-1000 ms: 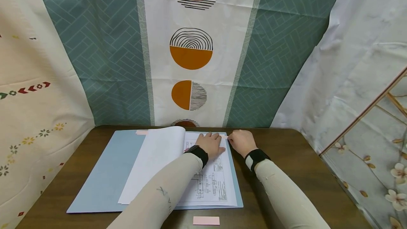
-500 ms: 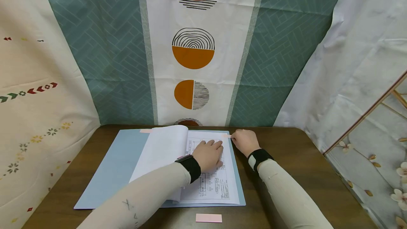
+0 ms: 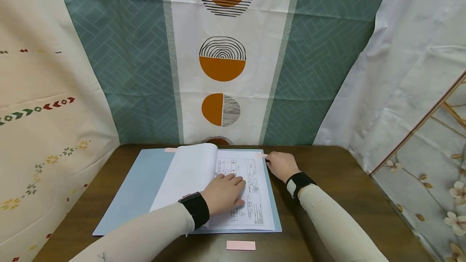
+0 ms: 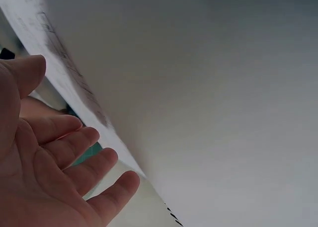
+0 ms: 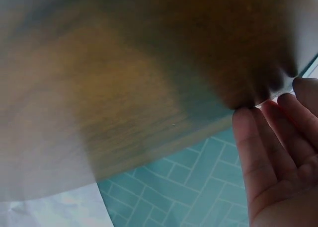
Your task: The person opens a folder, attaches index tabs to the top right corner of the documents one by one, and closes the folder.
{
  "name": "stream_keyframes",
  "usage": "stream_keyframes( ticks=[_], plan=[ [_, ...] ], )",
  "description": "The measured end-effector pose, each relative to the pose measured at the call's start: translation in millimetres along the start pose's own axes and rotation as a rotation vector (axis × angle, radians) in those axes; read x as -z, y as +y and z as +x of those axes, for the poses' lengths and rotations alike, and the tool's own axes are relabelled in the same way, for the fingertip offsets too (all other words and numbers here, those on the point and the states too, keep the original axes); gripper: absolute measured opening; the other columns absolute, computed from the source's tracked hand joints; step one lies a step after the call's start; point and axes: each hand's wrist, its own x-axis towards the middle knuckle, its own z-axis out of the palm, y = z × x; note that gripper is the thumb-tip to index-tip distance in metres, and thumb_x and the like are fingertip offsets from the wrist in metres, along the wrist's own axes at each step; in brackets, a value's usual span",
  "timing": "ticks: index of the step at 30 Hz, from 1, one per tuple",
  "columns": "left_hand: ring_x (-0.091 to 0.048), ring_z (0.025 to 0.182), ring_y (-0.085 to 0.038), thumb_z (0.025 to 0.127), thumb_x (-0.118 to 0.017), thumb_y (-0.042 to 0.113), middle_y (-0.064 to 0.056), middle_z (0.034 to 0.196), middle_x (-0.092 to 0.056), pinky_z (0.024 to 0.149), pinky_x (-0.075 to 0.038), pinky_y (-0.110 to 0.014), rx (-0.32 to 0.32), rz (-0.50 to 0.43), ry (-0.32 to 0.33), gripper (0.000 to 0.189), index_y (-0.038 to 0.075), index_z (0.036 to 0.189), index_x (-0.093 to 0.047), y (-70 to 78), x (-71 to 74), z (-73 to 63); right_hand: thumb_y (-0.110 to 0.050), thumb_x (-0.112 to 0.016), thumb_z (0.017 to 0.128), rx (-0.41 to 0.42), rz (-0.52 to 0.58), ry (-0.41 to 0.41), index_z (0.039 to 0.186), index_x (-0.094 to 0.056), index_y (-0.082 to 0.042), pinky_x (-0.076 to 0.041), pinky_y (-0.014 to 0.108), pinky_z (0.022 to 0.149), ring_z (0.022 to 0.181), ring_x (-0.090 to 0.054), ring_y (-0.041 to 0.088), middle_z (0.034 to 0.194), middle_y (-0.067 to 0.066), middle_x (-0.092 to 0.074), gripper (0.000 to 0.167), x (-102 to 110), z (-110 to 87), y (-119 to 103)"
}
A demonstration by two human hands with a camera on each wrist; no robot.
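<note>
A light blue folder (image 3: 125, 197) lies spread on the table, holding a stack of white sheets. The upper sheets (image 3: 189, 173) are turned over to the left, bowed up at the fold. A drawing page (image 3: 255, 197) with printed diagrams shows on the right side. My left hand (image 3: 223, 194) rests over this page, fingers spread and straight, as the left wrist view also shows. At the page's upper right corner is a pale pink sticky tab (image 3: 260, 155). My right hand (image 3: 283, 166) pinches the tab's outer end at the folder's right edge, fingers curled.
A pink sticky-note pad (image 3: 240, 245) lies on the brown table (image 3: 335, 197) near its front edge. Another pink tab (image 3: 170, 149) sticks out at the top, left of the turned sheets. Patterned cloth (image 3: 142, 72) hangs behind the table.
My left hand has slid down and left across the drawing page, away from the tab. My right hand stays at the tab by the upper right corner.
</note>
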Motion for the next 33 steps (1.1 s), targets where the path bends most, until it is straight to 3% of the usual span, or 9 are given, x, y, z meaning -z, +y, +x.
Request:
stream_keyframes(
  ticks=[6,15,25,33],
  plan=[
    [-0.058,0.145,-0.026,0.103,-0.074,0.052,-0.003,0.154,-0.065,0.115,-0.049,-0.048,-0.001,-0.034,0.01,0.065,0.014,0.154,-0.064,3.8,7.1,-12.4,-0.013,-0.086,0.097,0.02,-0.011,0.006,0.114,-0.084,-0.006,-0.065,0.042,0.077,0.09,-0.079,0.024,0.11,0.009,-0.082,0.019,8.4,-11.2,-6.1],
    [-0.061,0.143,-0.024,0.101,-0.076,0.056,-0.002,0.152,-0.066,0.115,-0.05,-0.046,-0.051,-0.018,0.03,0.068,0.015,0.154,-0.064,15.9,9.7,-22.6,-0.016,-0.087,0.098,0.127,-0.005,0.056,0.111,-0.081,-0.013,-0.063,0.037,0.071,0.083,-0.076,0.017,0.111,0.002,-0.081,0.015,29.0,-40.5,-21.6],
    [-0.063,0.139,-0.022,0.098,-0.079,0.057,0.0,0.15,-0.068,0.113,-0.052,-0.045,-0.104,-0.067,0.017,0.069,0.017,0.153,-0.066,26.3,6.6,-35.6,-0.018,-0.091,0.094,0.157,0.048,0.05,0.118,-0.083,-0.013,-0.065,0.037,0.083,0.095,-0.079,0.017,0.113,0.001,-0.082,0.026,48.7,-71.2,-36.6],
    [-0.062,0.139,-0.02,0.097,-0.08,0.058,0.002,0.151,-0.067,0.113,-0.051,-0.044,-0.104,-0.107,-0.013,0.07,0.02,0.153,-0.065,30.6,3.0,-41.5,-0.02,-0.091,0.094,0.214,0.067,0.037,0.116,-0.084,-0.013,-0.064,0.035,0.074,0.09,-0.079,0.015,0.111,0.0,-0.082,0.025,60.1,-94.8,-49.7]
  ],
)
